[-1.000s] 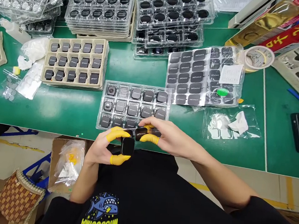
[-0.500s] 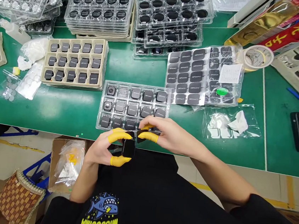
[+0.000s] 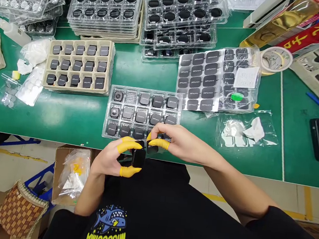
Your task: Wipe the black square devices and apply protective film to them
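Observation:
Yellow finger cots cover the thumb and forefinger of both hands. My left hand (image 3: 110, 157), just off the table's front edge, grips a black square watch body (image 3: 138, 158) by its edges. Close to its upper right, my right hand (image 3: 171, 140) pinches a dark square film (image 3: 152, 147) between thumb and fingers. Whether film and watch touch is unclear. Behind the hands lies a clear plastic tray (image 3: 108, 108) of square watch bodies, most with a dark printed film on top; two at the left show round sensor backs. My right hand hides the tray's lower right corner.
A beige tray (image 3: 77, 90) of dark square pieces sits to the left. Sheets of dark stickers (image 3: 199, 78) lie on the right, near a tape roll (image 3: 276, 60) and a clear bag (image 3: 268, 136). Stacked clear trays (image 3: 102, 22) line the back.
The film in my right hand has tilted and now shows more of its face. My left hand and the watch body have shifted slightly right.

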A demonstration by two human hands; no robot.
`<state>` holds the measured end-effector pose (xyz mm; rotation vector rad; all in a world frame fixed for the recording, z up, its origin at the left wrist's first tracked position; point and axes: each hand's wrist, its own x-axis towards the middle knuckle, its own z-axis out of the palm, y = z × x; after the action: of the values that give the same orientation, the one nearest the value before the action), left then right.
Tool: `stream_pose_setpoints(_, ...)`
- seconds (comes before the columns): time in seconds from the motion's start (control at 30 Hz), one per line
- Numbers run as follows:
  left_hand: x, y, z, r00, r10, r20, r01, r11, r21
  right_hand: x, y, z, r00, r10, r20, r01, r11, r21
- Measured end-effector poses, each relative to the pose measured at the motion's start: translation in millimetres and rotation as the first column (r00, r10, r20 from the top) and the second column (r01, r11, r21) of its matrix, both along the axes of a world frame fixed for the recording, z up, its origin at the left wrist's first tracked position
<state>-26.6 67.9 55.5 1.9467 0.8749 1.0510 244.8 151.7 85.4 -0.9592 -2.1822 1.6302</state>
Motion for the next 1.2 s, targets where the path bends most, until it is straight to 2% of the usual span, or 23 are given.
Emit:
stream_pose_setpoints(0.07,0,-1,-2.2,1.000,0.008,-0.011,-0.008,1.000,-0.010,0,-1,-2.9,1.000,-0.002,-0.015,0.002,1.000,0.017)
stream_pose_setpoints(0.17,0,-2,-8.0,0.999,0.036,-0.004,-0.036,0.999,-0.027,2,-5,-9.8,0.999,-0.017,-0.041,0.023,0.985,0.169)
stream_pose_setpoints(0.3,-1,-4,-20.8,0.994,0.080,0.075,-0.075,0.995,-0.067,4,-8,-20.1,0.992,-0.016,-0.129,0.067,0.916,0.396)
stream_pose_setpoints(0.4,-2,-5,-31.0,0.984,0.122,0.126,-0.105,0.986,-0.132,7,-9,-21.9,0.976,0.022,-0.216,0.078,0.892,0.445)
stream_pose_setpoints(0.53,-4,-3,-41.1,0.967,0.178,0.180,-0.146,0.973,-0.176,14,-12,-7.2,0.957,0.007,-0.289,0.105,0.922,0.372)
stream_pose_setpoints(0.67,-2,2,-46.9,0.952,0.201,0.232,-0.171,0.975,-0.143,20,-17,23.8,0.947,-0.162,-0.276,0.204,0.970,0.131)
stream_pose_setpoints(0.77,1,7,-50.4,0.946,0.235,0.221,-0.218,0.971,-0.100,20,-19,48.7,0.932,-0.290,-0.218,0.307,0.951,0.047)
stream_pose_setpoints(0.9,3,10,-56.4,0.945,0.271,0.182,-0.261,0.962,-0.076,13,-19,70.8,0.906,-0.362,-0.219,0.386,0.919,0.082)
stream_pose_setpoints(0.97,3,10,-59.2,0.947,0.262,0.184,-0.251,0.964,-0.083,5,-18,73.4,0.921,-0.325,-0.215,0.349,0.933,0.084)
stream_pose_setpoints(1.03,3,11,-60.5,0.948,0.247,0.203,-0.237,0.969,-0.070,-5,-15,69.9,0.952,-0.236,-0.193,0.253,0.965,0.069)
stream_pose_setpoints(1.1,2,10,-59.6,0.948,0.247,0.199,-0.243,0.969,-0.047,-15,-10,61.7,0.972,-0.163,-0.167,0.172,0.984,0.039)
stream_pose_setpoints(1.2,2,9,-55.5,0.950,0.260,0.176,-0.261,0.965,-0.016,-28,-3,47.0,0.979,-0.116,-0.166,0.116,0.993,-0.010)
